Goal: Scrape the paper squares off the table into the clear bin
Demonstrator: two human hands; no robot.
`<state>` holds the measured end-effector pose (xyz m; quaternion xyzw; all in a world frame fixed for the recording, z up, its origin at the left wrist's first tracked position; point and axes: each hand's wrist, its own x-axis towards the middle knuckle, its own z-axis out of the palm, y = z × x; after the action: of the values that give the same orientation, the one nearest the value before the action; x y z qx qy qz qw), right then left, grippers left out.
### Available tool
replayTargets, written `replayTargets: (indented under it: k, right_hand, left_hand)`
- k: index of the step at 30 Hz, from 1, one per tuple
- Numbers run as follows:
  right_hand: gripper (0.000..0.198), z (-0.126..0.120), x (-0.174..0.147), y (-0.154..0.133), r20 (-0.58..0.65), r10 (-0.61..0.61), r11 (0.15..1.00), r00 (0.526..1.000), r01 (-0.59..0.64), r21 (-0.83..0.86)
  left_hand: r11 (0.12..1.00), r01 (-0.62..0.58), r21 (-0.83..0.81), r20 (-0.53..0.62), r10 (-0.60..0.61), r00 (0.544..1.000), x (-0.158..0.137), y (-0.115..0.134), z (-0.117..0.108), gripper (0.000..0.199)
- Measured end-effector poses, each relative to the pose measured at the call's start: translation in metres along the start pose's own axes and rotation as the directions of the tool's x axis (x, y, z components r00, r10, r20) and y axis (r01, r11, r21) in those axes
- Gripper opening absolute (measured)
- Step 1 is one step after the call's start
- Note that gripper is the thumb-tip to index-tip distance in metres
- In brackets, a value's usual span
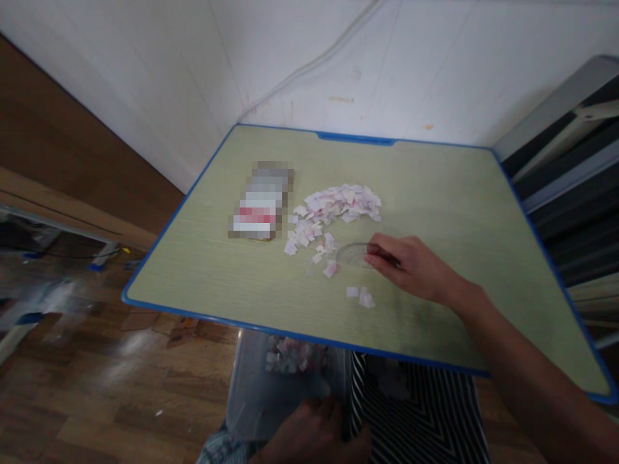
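Observation:
My right hand (411, 264) is above the green tabletop, fingers pinched on a clear curved piece of plastic (353, 252) that looks like a protractor. Its edge is beside a few small paper pieces (331, 269). Behind it lies a curved heap of small pinkish-white paper pieces (338, 203). Several more scraps (360, 295) rest nearer the front. Below the table edge, my left hand (314, 428) is curled at the near side of a translucent plastic bin (251, 386), seemingly gripping it. More paper pieces (293, 354) lie in the bin.
A pixelated, phone-shaped object (261, 201) lies on the left of the blue-edged table (193, 270). A white wall with a cable (319, 61) stands behind. Folded grey and dark items (575, 148) are at the right; wooden flooring (120, 386) shows lower left.

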<state>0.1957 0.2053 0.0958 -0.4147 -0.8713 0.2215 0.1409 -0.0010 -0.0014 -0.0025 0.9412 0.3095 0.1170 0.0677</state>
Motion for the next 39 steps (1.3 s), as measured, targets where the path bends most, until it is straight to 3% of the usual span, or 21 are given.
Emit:
replayTargets:
  k: [2,6,11,17,25,32,39]
  right_hand:
    - [0.019,0.0,-0.001,0.0,0.033,-0.016,1.0,0.999,0.016,0.002]
    - [0.017,-0.004,-0.002,0.001,-0.04,0.042,0.997,0.998,-0.045,-0.066]
    - [0.018,-0.007,-0.003,0.0,0.006,0.014,0.997,1.0,-0.014,-0.081]
    - [0.017,-0.006,-0.005,-0.004,-0.057,0.051,0.988,0.997,-0.058,-0.14]
    - [0.018,-0.003,-0.003,-0.005,-0.161,0.108,0.97,0.981,-0.14,-0.199]
    - [0.017,-0.012,-0.006,-0.002,-0.18,0.053,0.996,0.982,-0.064,-0.06]
    - [0.018,-0.011,-0.003,-0.002,-0.135,0.096,0.995,0.986,-0.101,-0.025]
  left_hand:
    - [1.0,-0.003,-0.002,-0.006,0.003,1.0,0.0,0.0,-0.001,0.033]
    - [1.0,0.016,-0.018,-0.026,-0.016,1.0,0.002,0.0,-0.004,0.033]
    - [1.0,0.012,-0.006,-0.032,-0.012,0.999,0.003,-0.001,-0.004,0.031]
    - [1.0,0.009,0.0,-0.09,-0.009,0.996,0.005,-0.001,-0.006,0.035]
    - [0.999,0.024,-0.024,-0.027,-0.024,0.999,0.004,-0.001,-0.006,0.034]
    - [0.999,0.009,-0.043,-0.018,-0.01,1.0,0.003,-0.001,-0.005,0.033]
    - [0.999,0.019,-0.039,-0.005,-0.019,1.0,0.003,0.0,-0.004,0.031]
